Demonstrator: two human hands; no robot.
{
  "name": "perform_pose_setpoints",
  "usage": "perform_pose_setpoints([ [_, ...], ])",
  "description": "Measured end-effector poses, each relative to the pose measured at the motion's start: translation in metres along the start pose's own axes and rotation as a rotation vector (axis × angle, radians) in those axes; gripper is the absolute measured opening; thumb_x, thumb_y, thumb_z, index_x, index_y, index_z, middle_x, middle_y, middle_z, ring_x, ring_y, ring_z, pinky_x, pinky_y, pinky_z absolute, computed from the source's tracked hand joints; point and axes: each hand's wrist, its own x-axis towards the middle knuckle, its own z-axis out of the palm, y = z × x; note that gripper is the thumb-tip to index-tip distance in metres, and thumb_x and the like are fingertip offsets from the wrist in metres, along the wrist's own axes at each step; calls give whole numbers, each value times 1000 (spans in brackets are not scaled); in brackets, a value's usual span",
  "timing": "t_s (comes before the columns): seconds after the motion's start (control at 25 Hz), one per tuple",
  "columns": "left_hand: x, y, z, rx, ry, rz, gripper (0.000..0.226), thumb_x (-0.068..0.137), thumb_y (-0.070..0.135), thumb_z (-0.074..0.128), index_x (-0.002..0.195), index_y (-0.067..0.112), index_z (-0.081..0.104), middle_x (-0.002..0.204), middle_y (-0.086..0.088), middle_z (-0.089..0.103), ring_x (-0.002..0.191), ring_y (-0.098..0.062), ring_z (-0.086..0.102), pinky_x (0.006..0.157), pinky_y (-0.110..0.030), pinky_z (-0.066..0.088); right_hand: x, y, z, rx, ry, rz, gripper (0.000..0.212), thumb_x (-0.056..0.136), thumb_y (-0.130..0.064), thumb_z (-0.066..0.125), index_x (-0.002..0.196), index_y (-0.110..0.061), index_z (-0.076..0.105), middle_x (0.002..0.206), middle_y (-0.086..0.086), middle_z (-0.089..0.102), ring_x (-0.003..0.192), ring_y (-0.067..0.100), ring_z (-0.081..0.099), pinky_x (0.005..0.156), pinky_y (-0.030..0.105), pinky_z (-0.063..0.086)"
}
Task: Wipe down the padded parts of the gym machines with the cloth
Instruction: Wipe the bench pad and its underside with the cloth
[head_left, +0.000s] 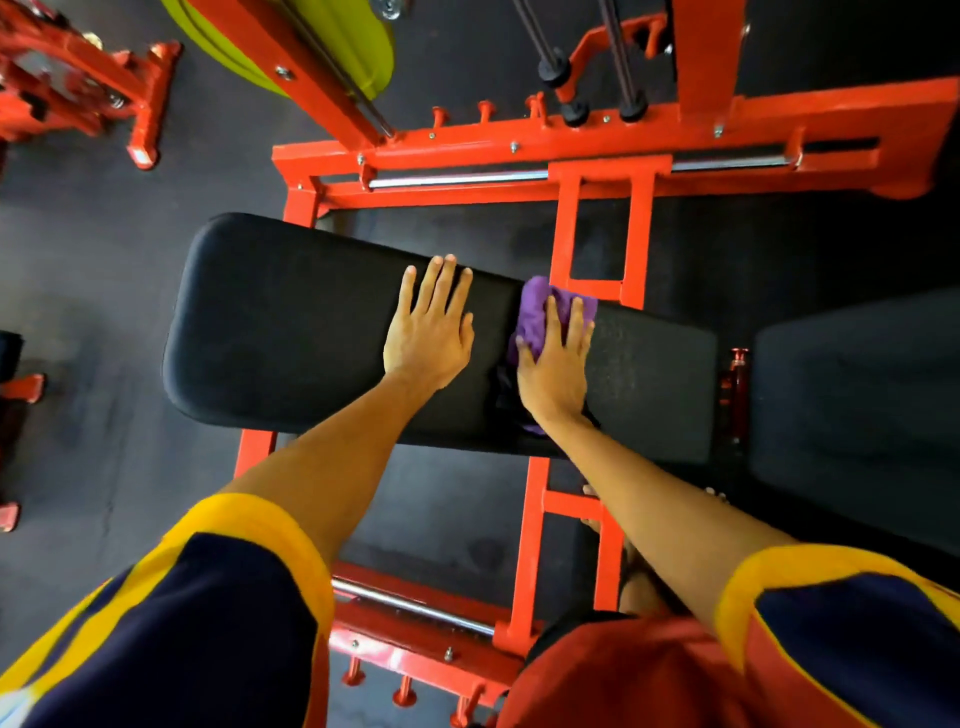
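Observation:
A long black padded bench (291, 322) lies across the middle of the view on a red steel frame. My left hand (430, 327) rests flat on the pad near its centre, fingers straight and spread. Just to its right, my right hand (555, 358) presses a purple cloth (535, 312) onto the pad with straight fingers. The cloth bunches out beyond my fingertips and a bit shows under my wrist. A second black pad (852, 395) sits at the right, separated from the bench by a narrow gap.
The red frame (566, 140) surrounds the bench, with chrome rails behind and in front. Cables and black stops hang at the top right. A yellow-green plate (358, 41) is at the top, another red machine (78, 78) at top left. Dark rubber floor lies all around.

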Motion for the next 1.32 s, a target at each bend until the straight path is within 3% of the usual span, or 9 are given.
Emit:
perform_pose_setpoints([
  [0.16, 3, -2, 1, 34, -22, -2, 62, 106, 40, 21, 161, 11, 18, 168, -15, 14, 157, -30, 9, 127, -53, 7, 8, -26, 14, -133, -34, -207, 74, 99, -30, 54, 164, -22, 19, 172, 11, 4, 156, 44, 0, 126, 55, 16],
  [0.28, 2, 1, 1, 49, -31, -6, 63, 105, 41, 20, 161, 11, 15, 169, -14, 12, 157, -29, 8, 126, -53, 6, -31, 16, -4, -153, -145, -439, 89, 92, -17, 65, 165, -26, 13, 173, 0, -4, 157, 40, -3, 122, 47, 24],
  [0.4, 2, -1, 2, 44, -18, -18, 63, 105, 39, 27, 161, 12, 16, 169, -14, 12, 156, -29, 9, 126, -53, 7, -29, 44, -17, -151, -127, -280, 81, 97, -20, 62, 164, -24, 16, 173, -2, -3, 158, 36, -3, 122, 54, 31],
  [0.52, 3, 1, 3, 29, -7, -16, 63, 105, 38, 28, 161, 12, 18, 169, -14, 14, 156, -30, 10, 126, -54, 8, 23, 22, -15, -96, -44, -58, 66, 104, -32, 52, 163, -21, 22, 172, 5, 8, 158, 34, 0, 125, 56, 21],
  [0.68, 2, -1, 4, 19, 7, 5, 63, 104, 39, 26, 160, 10, 21, 168, -15, 18, 156, -31, 11, 126, -54, 7, 69, -54, -4, -90, -115, -233, 54, 104, -41, 40, 155, -23, 41, 162, 2, 37, 153, 29, 25, 127, 52, 17],
  [0.84, 3, -2, 5, 21, 20, -2, 63, 105, 39, 26, 160, 10, 22, 168, -14, 18, 156, -31, 11, 126, -53, 6, 81, -48, -20, -216, -147, -267, 48, 98, -51, 47, 141, -30, 52, 145, -3, 52, 128, 34, 54, 100, 47, 50],
  [1.0, 2, -1, 4, 18, 13, -6, 64, 105, 40, 28, 161, 12, 17, 168, -14, 13, 156, -30, 9, 126, -54, 7, 107, 6, -53, -302, -122, -34, 59, 85, -61, 33, 114, -24, 69, 117, 8, 69, 112, 37, 62, 91, 43, 48],
  [1.08, 2, -1, 5, 15, 9, -9, 63, 105, 40, 28, 161, 12, 17, 168, -14, 13, 156, -30, 9, 126, -54, 7, 112, -5, -52, -247, -158, 26, 44, 90, -52, 40, 109, -29, 72, 115, 3, 70, 109, 31, 64, 91, 40, 48],
  [1.32, 4, -1, 2, 26, 26, -7, 62, 105, 38, 32, 159, 11, 24, 167, -13, 22, 156, -31, 13, 126, -53, 7, 95, -63, -14, -175, -200, -345, 48, 98, -47, 49, 141, -29, 55, 137, 2, 62, 130, 29, 52, 111, 42, 41],
])
